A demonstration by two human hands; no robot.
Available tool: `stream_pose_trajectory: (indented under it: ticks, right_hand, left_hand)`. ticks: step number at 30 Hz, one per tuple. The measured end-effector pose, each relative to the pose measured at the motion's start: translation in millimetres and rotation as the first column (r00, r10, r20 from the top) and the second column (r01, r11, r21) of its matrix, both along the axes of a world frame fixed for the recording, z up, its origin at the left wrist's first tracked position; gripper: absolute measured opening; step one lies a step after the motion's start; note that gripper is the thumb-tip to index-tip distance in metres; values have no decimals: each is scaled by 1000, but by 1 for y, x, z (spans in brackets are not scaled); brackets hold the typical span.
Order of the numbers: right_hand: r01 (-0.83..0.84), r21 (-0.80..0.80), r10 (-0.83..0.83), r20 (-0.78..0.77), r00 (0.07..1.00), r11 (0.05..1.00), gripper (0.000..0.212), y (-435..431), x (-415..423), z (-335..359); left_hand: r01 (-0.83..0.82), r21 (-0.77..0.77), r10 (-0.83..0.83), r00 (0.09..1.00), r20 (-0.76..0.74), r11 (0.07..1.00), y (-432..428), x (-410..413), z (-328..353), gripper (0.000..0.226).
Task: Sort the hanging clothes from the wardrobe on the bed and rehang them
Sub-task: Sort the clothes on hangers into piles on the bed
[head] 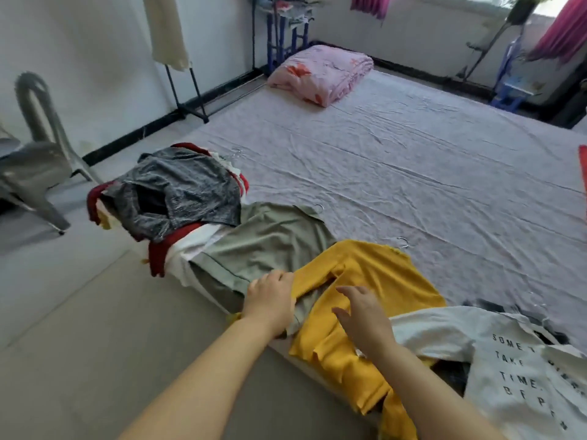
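At lower centre, on the edge of the bed [413, 160], my left hand [271, 300] pinches a sleeve of the yellow top [378, 274]. My right hand [365, 319] is spread open over it. I should smooth it flat, off the olive shirt [270, 242].

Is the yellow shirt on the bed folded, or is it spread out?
Spread out. The yellow shirt lies loose and rumpled over the edge of the bed; the left hand grips its fabric.
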State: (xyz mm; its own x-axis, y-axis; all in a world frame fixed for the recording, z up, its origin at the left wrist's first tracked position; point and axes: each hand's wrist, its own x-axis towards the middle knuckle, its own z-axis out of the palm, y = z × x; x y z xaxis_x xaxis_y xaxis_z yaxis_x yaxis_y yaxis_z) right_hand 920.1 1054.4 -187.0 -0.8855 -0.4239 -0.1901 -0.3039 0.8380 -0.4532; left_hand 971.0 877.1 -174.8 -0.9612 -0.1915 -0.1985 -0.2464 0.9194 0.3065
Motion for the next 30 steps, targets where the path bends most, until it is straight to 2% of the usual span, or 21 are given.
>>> stream_pose_trajectory:
  ticks: [9,17,24,30]
  right_hand:
    - [-253,23,253,-18,967,967,46,-161,8,9]
    - [-349,9,349,33,937,937,45,-282,-44,-6]
    - [-409,19,407,51,912,912,45,-374,-99,-3]
    - [-355,30,351,90,932,934,46,-444,-130,-5]
  left_hand:
    - [-275,-36,276,959,56,961,-143,55,5,44]
    - [-380,-44,382,920,85,924,-247,24,5,42]
    - [-421,-45,424,902,82,906,-335,-24,15,46]
    - [-362,-45,365,925,101,931,-409,-60,9,44]
